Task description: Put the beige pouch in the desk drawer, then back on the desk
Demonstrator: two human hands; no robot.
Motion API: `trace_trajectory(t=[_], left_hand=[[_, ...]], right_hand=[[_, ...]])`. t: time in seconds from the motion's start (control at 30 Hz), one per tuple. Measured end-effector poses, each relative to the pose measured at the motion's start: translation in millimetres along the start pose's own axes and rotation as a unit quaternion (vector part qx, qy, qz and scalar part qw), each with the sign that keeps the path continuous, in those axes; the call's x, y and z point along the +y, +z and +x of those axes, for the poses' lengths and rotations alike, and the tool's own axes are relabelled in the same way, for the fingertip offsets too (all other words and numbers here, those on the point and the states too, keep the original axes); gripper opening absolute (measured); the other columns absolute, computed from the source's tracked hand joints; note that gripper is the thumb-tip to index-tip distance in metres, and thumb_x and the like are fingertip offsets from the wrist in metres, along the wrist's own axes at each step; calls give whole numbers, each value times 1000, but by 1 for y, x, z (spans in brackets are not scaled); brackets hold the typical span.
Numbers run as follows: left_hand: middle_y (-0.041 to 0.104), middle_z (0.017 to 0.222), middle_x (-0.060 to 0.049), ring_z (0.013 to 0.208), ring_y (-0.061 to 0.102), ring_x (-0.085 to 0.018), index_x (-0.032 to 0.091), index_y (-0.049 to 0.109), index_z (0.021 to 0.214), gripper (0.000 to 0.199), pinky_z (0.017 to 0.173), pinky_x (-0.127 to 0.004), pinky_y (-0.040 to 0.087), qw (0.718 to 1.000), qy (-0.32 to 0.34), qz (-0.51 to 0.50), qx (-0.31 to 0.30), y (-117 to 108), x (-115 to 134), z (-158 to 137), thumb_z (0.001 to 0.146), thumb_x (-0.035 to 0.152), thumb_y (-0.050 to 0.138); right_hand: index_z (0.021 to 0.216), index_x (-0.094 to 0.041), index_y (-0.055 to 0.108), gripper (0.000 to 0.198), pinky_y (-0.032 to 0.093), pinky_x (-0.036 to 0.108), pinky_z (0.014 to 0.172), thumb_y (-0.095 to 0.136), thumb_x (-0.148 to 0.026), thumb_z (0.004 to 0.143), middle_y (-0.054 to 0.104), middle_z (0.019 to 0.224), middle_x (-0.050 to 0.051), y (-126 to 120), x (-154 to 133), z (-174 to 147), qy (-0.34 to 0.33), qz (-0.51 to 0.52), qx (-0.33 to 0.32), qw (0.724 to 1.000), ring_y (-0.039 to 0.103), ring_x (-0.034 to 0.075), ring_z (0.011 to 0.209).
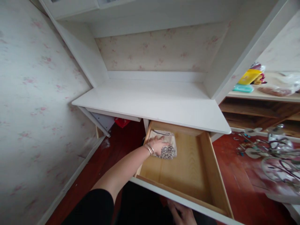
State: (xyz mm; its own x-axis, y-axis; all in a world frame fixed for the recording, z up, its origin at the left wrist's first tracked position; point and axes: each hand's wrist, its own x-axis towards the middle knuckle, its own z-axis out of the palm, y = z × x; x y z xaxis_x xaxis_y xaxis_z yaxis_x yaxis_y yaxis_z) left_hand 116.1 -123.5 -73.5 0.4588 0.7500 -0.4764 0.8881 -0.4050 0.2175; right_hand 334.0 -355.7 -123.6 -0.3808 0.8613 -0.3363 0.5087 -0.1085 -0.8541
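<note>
My left hand (158, 145), with bracelets at the wrist, lies palm down on a folded patterned cloth (169, 152) inside the pulled-out drawer (187, 168). Its fingers are spread over the cream and dark-grey fabric and not wrapped round it. The cloth rests against the drawer's left side, toward the back. Low in the view, just below the white drawer front (182, 200), is my right hand (181, 215). Thumb and fingers look apart there, though the drawer front and the picture's edge hide part of it, and no object shows in it.
Above the drawer is a white desktop (145, 97) with a hutch over it. A red bag (122, 122) sits underneath at left. To the right, a wooden shelf unit (253, 107) carries bagged items and a yellow packet (249, 76). A tangled chandelier-like fixture (276, 150) lies near the red floor.
</note>
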Motion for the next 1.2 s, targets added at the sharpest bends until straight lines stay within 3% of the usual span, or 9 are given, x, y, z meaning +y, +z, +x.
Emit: trace_trajectory(t=[0.13,0.33,0.5,0.7,0.83,0.93,1.2], left_hand=[[4,166,1,142,17,-53,52,27,148,95,98,-77,33,999,-12,22,35,0,-12,26,66,41,73],[3,167,1,143,11,-53,53,26,148,98,99,-79,27,1000,-14,6,16,-3,-17,41,65,38,75],[13,165,-3,138,22,-55,51,29,148,91,97,-74,35,1000,-3,14,20,-10,-5,36,69,44,73],[22,162,-8,124,47,-48,50,37,145,91,90,-56,47,998,39,46,15,-14,30,51,64,43,78],[40,150,-11,105,62,-38,48,43,143,81,79,-46,52,993,81,72,48,-13,63,63,68,41,74],[51,139,-11,96,66,-34,43,48,141,74,73,-42,53,987,119,83,72,-10,84,68,70,43,71],[58,132,-15,91,67,-34,36,53,138,72,68,-41,53,976,178,107,62,-3,127,60,69,47,72]], right_hand=[[99,-25,79,60,48,41,101,43,-71,89,76,108,7,2,-7,-3,14,11,32,999,66,34,110],[79,-22,78,63,51,40,92,40,-71,91,75,79,8,0,-22,-5,26,17,57,998,68,32,92],[84,-21,77,60,49,39,89,38,-65,95,75,85,8,-1,-22,-7,31,27,27,999,67,31,93],[81,-20,74,57,45,40,96,38,-62,96,75,90,8,-1,-24,-10,31,31,17,999,66,30,100],[78,-19,72,56,46,39,94,39,-61,96,73,83,8,0,-22,-11,30,26,20,999,66,29,94],[74,-18,70,59,47,38,88,38,-61,96,71,77,7,3,-17,-12,39,21,23,999,65,28,87],[71,-19,71,58,48,37,89,40,-62,95,72,75,6,0,-18,-11,40,34,13,999,66,28,87]])
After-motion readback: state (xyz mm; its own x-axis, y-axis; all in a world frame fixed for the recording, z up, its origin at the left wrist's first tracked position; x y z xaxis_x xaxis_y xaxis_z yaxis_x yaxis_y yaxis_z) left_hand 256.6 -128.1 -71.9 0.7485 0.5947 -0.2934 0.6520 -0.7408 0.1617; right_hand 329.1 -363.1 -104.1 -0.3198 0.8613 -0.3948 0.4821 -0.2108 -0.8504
